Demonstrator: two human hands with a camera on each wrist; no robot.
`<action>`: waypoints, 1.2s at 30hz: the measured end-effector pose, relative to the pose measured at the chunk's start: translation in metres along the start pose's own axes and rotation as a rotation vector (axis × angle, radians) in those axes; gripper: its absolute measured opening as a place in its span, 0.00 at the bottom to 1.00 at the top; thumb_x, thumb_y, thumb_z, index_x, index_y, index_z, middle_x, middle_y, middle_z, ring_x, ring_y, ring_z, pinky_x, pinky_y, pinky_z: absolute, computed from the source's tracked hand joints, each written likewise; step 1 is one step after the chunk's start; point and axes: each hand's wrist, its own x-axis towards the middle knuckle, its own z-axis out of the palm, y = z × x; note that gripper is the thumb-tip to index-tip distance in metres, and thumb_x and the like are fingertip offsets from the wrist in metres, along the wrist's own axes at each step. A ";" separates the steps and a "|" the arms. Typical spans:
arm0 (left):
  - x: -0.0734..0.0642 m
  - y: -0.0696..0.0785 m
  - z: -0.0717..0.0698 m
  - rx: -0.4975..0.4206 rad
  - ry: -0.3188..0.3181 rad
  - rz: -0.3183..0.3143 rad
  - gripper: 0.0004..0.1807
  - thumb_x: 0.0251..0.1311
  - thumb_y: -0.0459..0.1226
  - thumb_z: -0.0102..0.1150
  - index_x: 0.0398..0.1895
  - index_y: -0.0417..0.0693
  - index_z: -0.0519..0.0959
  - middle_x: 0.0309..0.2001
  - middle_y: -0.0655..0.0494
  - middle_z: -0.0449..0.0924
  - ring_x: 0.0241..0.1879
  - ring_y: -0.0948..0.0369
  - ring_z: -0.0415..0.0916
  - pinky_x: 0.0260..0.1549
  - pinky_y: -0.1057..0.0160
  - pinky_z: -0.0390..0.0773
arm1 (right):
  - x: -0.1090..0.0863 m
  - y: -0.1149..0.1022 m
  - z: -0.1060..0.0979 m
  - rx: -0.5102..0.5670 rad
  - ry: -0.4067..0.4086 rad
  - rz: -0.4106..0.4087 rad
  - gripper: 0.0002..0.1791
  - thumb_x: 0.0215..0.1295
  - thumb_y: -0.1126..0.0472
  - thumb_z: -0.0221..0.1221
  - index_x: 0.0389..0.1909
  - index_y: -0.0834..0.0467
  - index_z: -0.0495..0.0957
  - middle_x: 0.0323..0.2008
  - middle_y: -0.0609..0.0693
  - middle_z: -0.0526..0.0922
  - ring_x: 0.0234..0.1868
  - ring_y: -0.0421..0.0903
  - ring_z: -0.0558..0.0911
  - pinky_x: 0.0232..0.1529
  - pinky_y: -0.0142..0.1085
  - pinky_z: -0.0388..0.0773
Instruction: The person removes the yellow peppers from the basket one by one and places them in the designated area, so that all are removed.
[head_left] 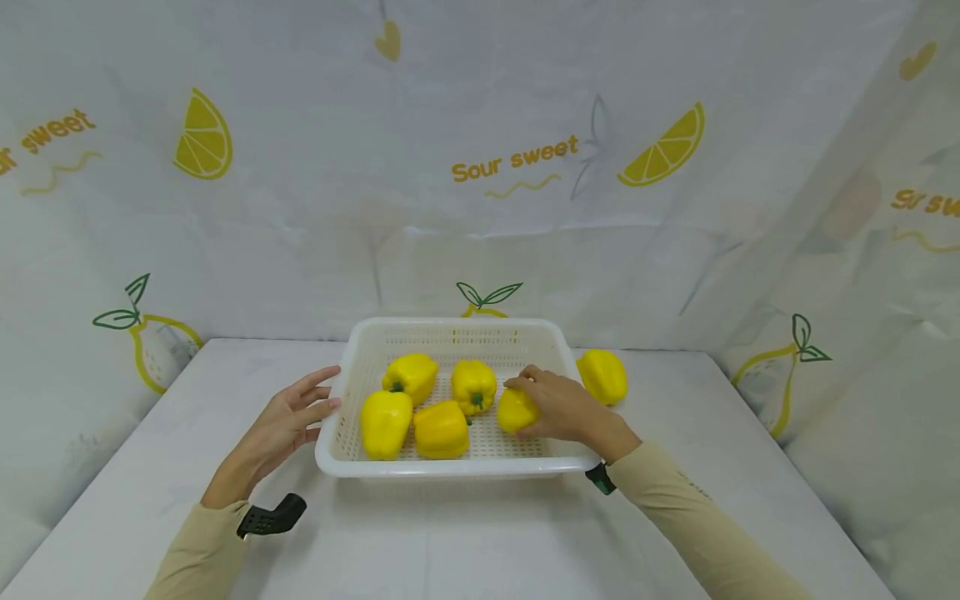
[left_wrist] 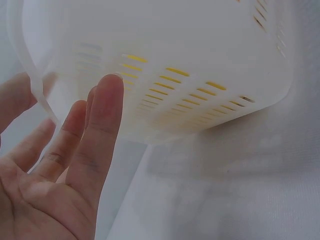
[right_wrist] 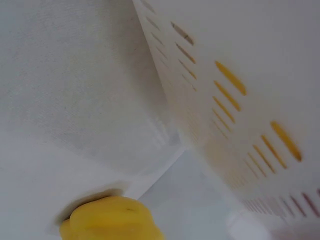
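Note:
A white plastic basket (head_left: pixel 442 468) stands on the table with several yellow bell peppers in it, among them one bell pepper (head_left: pixel 386 425) at the front left and another (head_left: pixel 474 387) in the middle. My right hand (head_left: pixel 558 406) reaches over the basket's right side and grips a yellow bell pepper (head_left: pixel 516 411) inside. At the left rim is my left hand (head_left: pixel 288 421), its fingers fairly straight and their tips at the basket's edge. The left wrist view shows that hand (left_wrist: pixel 65 165) beside the slotted wall (left_wrist: pixel 175 30). In the right wrist view, the right hand's grip is hidden.
One more yellow bell pepper (head_left: pixel 603 377) lies on the table outside the basket, just to its right; the right wrist view shows this pepper (right_wrist: pixel 112 220) too. A white cloth covers the table (head_left: pixel 480 542). Behind hangs a white curtain (head_left: pixel 300 250) with lemon prints.

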 end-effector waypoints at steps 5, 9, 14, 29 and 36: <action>0.000 -0.001 0.000 0.002 -0.005 0.003 0.39 0.71 0.39 0.55 0.79 0.44 0.48 0.50 0.60 0.75 0.47 0.67 0.79 0.47 0.63 0.84 | 0.000 -0.001 0.000 -0.001 -0.013 0.009 0.42 0.52 0.47 0.74 0.66 0.57 0.72 0.56 0.53 0.75 0.47 0.48 0.77 0.54 0.45 0.81; 0.001 -0.001 0.000 0.002 -0.005 0.001 0.39 0.71 0.39 0.55 0.79 0.44 0.48 0.51 0.59 0.75 0.47 0.67 0.79 0.47 0.63 0.84 | 0.000 0.000 -0.002 0.007 -0.002 0.015 0.43 0.52 0.48 0.73 0.68 0.59 0.70 0.57 0.54 0.72 0.46 0.47 0.76 0.53 0.43 0.81; 0.001 -0.001 0.000 0.003 0.000 -0.003 0.39 0.71 0.39 0.56 0.79 0.45 0.48 0.52 0.58 0.74 0.47 0.67 0.79 0.47 0.63 0.84 | -0.002 0.001 -0.006 0.035 0.034 0.007 0.43 0.51 0.49 0.73 0.66 0.61 0.69 0.57 0.55 0.70 0.47 0.46 0.76 0.52 0.43 0.81; 0.001 -0.002 -0.001 0.016 0.003 -0.005 0.39 0.71 0.40 0.55 0.79 0.45 0.49 0.52 0.58 0.74 0.47 0.67 0.79 0.47 0.63 0.84 | -0.013 0.002 -0.020 0.189 0.097 0.023 0.45 0.54 0.49 0.73 0.69 0.60 0.65 0.63 0.55 0.76 0.57 0.51 0.78 0.61 0.50 0.77; 0.001 -0.001 -0.001 0.005 -0.003 0.004 0.39 0.72 0.39 0.55 0.79 0.45 0.48 0.51 0.59 0.75 0.47 0.67 0.79 0.47 0.63 0.84 | -0.019 0.005 -0.028 0.208 0.150 0.008 0.44 0.56 0.46 0.71 0.69 0.60 0.65 0.61 0.54 0.76 0.53 0.49 0.78 0.57 0.48 0.79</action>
